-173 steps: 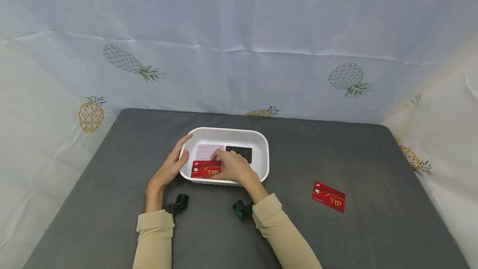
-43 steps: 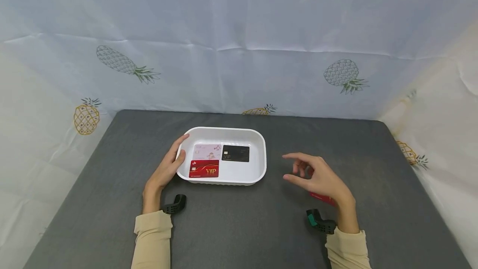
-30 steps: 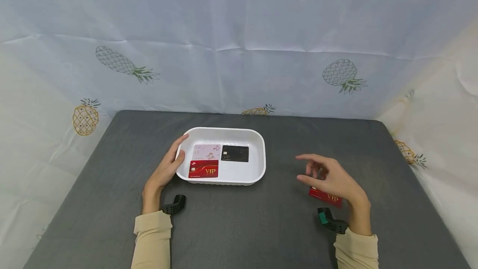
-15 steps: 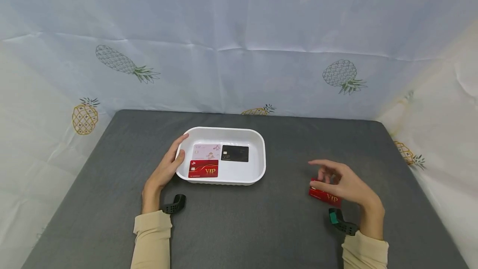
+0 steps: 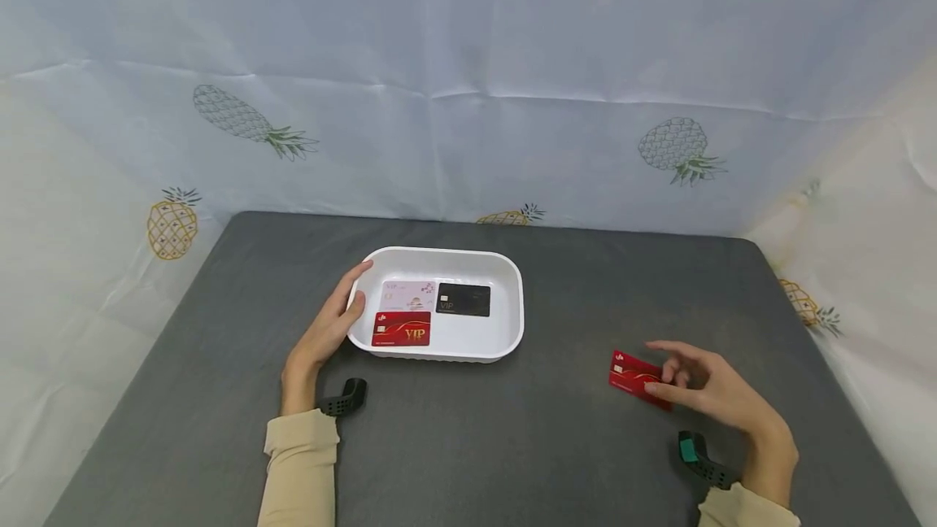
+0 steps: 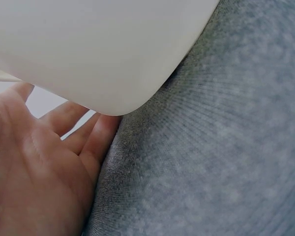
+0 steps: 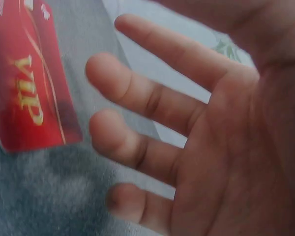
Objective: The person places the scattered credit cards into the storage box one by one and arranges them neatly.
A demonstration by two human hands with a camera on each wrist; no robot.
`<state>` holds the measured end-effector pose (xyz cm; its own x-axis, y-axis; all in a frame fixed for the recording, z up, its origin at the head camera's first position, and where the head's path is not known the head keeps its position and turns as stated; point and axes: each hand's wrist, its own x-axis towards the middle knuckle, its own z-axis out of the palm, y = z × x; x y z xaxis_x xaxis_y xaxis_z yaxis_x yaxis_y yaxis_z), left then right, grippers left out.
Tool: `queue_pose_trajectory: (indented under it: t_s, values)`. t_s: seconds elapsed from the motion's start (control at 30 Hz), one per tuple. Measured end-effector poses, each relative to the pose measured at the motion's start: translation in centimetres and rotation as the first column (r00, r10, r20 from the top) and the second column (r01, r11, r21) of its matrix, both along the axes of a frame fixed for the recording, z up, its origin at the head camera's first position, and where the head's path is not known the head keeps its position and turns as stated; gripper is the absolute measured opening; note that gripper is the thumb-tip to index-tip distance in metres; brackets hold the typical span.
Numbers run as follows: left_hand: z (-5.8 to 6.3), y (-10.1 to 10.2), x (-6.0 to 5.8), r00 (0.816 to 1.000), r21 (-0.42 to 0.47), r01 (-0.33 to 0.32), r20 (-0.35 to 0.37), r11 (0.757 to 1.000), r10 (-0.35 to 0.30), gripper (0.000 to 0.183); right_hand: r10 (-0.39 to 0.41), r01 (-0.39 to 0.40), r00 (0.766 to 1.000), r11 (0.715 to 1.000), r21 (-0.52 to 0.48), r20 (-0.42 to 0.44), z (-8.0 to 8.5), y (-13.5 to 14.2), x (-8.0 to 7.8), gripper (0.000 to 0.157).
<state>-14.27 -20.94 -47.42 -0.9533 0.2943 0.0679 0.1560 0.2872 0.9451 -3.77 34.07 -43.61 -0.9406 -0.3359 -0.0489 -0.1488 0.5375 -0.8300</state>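
In the head view my left hand (image 5: 325, 336) holds the left end of a white plastic tray (image 5: 507, 332), its thumb at the rim. The left wrist view has the fingers (image 6: 101, 135) against the tray's outer wall (image 6: 98, 64). Flat inside the tray lie a pink VIP card (image 5: 407, 295), a black VIP card (image 5: 464, 300) and a red VIP card (image 5: 401, 328). To the right, another red VIP card (image 5: 631, 375) lies slanted on the table. My right hand (image 5: 721, 389) hovers over its right end, fingers spread apart and holding nothing; the right wrist view shows fingertips beside this card (image 7: 27, 83).
A dark grey cloth (image 5: 542, 437) covers the table. Behind and at both sides hangs a pale curtain (image 5: 468, 153) with pineapple prints. A black strap device sits at each wrist, the right one (image 5: 703, 459) with a green patch.
My right hand has left the tray and moved right and nearer, passing over the loose red card to its right end. The left hand and the cards stay put.
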Motion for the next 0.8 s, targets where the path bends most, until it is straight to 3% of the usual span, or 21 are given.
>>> queue_pose_trajectory:
  t_s: [0.3,0.5,0.8]
  values:
    - [0.05,0.01,0.01,1.0,-0.006,-0.004,-0.005,1.0,0.004,0.058,-0.035,0.025,0.985,0.998,0.06,0.171,-0.31,0.56,0.02,0.057]
    - [0.06,0.01,0.06,1.0,-0.016,-0.002,-0.013,1.0,0.002,0.057,-0.056,0.026,0.976,0.989,0.144,0.212,-0.22,0.24,0.08,0.059]
    - [0.1,-0.02,0.08,1.0,-0.021,-0.006,-0.015,1.0,0.005,0.057,-0.077,0.04,0.961,0.989,0.144,0.264,-0.03,0.01,0.04,0.067]
